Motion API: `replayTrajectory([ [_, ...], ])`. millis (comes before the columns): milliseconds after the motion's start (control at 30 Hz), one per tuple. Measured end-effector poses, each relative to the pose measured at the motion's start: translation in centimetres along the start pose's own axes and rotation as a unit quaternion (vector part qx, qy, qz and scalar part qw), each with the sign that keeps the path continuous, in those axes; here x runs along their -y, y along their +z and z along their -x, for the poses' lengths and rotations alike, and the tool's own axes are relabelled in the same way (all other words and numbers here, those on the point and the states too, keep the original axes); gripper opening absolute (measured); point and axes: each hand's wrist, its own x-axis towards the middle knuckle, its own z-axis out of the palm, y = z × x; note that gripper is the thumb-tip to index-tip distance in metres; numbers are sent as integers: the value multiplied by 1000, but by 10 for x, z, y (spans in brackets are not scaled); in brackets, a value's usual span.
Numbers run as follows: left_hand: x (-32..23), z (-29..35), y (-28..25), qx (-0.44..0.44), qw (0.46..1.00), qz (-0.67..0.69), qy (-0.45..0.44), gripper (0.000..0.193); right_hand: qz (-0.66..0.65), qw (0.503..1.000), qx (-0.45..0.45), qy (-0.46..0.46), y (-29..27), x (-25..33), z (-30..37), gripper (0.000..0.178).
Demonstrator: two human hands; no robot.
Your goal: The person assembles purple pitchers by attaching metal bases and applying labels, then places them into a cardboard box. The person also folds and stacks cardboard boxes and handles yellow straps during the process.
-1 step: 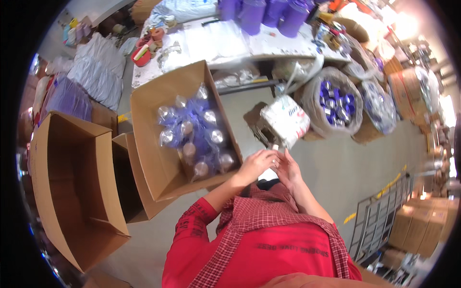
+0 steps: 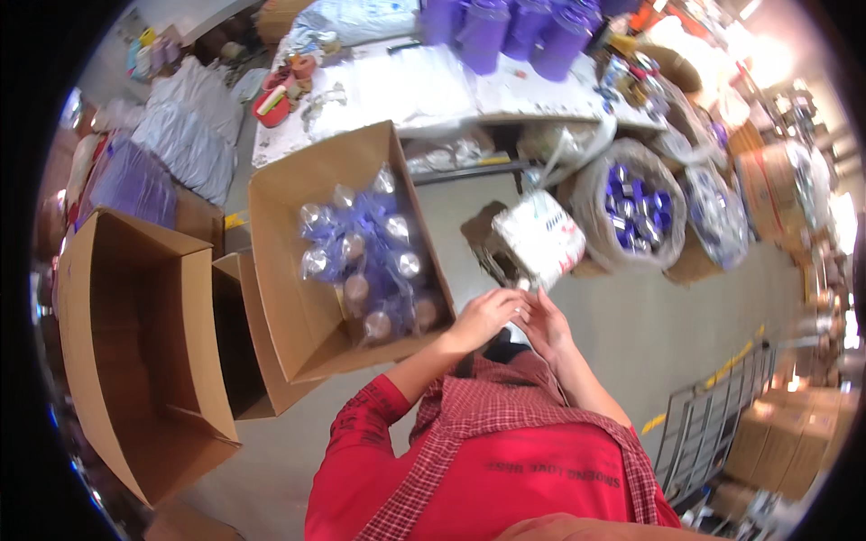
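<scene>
My left hand [image 2: 488,316] and my right hand [image 2: 547,326] meet in front of my apron, fingers bent toward each other. A small white thing [image 2: 523,284] shows at the fingertips; its kind is too small to tell. Just beyond lies a white plastic-wrapped package [image 2: 539,236] with blue and red print. To the left of my hands stands an open cardboard box [image 2: 311,167]. Inside it are several clear-bagged purple items [image 2: 368,209] with round silvery ends facing up. Neither hand touches the box's contents.
Two more open cardboard boxes, a tall one [image 2: 135,361] and a narrower one [image 2: 236,334], stand at left. A white table [image 2: 379,95] at the back bears purple cylinders [image 2: 484,38]. At right are a lined bin of purple-and-silver parts [image 2: 638,207] and a metal cart [image 2: 713,424].
The whole view has shifted slightly, so the table and package sit a little lower in the picture. My hands stay together with much the same pose.
</scene>
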Motion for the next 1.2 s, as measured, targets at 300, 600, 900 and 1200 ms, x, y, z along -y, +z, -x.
replayTrajectory([
  [300,165,-92,-53,-378,883,-66,-272,12,248,969,7,15,-12,152,-148,11],
  [600,457,-122,-352,-564,675,-250,-406,23,138,990,-18,17,4,271,-385,25],
  [900,682,-123,-457,-369,673,-481,-425,16,132,989,-55,46,126,311,-589,27],
  [1200,707,-114,-473,-92,743,-413,-519,49,-288,936,172,-103,252,443,-626,64],
])
